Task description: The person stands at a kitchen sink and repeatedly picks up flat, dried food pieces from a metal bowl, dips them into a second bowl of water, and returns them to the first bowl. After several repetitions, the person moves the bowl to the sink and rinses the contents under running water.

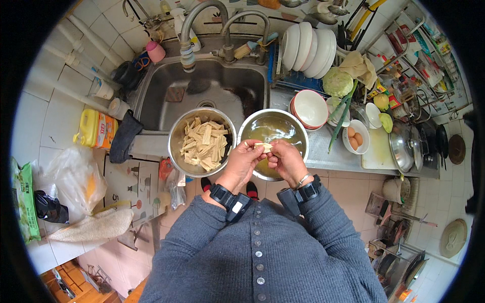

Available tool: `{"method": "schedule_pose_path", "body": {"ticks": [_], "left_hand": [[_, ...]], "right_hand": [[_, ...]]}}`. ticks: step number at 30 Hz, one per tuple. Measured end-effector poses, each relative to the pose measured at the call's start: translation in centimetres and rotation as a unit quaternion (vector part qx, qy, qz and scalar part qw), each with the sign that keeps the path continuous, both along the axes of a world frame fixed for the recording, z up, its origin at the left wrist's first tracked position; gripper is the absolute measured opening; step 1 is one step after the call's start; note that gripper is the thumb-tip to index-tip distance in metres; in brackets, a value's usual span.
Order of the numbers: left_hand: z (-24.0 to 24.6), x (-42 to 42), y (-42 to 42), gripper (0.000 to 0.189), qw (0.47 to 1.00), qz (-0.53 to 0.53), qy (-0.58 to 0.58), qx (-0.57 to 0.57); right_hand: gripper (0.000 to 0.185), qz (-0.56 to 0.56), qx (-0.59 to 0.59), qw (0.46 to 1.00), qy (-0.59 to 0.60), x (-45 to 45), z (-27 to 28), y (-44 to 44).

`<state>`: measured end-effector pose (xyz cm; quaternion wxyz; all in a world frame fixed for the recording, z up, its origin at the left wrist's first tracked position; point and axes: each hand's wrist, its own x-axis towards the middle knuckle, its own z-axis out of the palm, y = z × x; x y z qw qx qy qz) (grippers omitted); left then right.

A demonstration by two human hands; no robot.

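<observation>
My left hand and my right hand meet over the near left part of a steel bowl of yellowish liquid. Between their fingertips is a small pale strip, apparently dried tofu skin, gripped from both sides. A second steel bowl, just left of the first, holds a heap of similar pale beige strips. Both bowls stand at the near edge of the sink counter. What lies beneath the liquid's glare cannot be made out.
Behind the bowls is a steel sink with a curved faucet. To the right are stacked red-rimmed bowls, green onion, a cabbage, a bowl of eggs and a cutting board. A yellow jug stands left.
</observation>
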<state>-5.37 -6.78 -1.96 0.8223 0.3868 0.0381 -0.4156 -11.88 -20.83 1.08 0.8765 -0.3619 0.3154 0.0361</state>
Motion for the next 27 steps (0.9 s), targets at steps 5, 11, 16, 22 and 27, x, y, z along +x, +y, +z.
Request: {"method": "schedule_pose_path", "body": {"ticks": [5,11,16,22,27], "left_hand": [[0.0,0.0,0.6,0.017,0.999,0.021,0.025,-0.024],[0.9,-0.3,1.3,0.014,0.998,0.054,0.034,-0.011],[1.8,2.4,5.6,0.015,0.981,0.15,-0.081,0.091],[1.6,5.8,9.0,0.038,0.878,0.122,-0.281,0.368],[0.9,4.0,7.5,0.03,0.907,0.143,-0.259,0.3]], "right_hand": [[0.005,-0.032,0.068,0.997,0.027,0.6,0.7,0.6],[0.004,-0.014,0.075,0.997,0.031,1.5,0.0,0.5],[0.016,-0.029,-0.12,0.992,0.004,2.3,1.7,-0.2],[0.038,0.257,-0.39,0.879,-0.097,5.3,1.9,-0.5],[0.045,0.322,-0.716,0.617,0.056,3.7,-3.5,-4.8]]}}
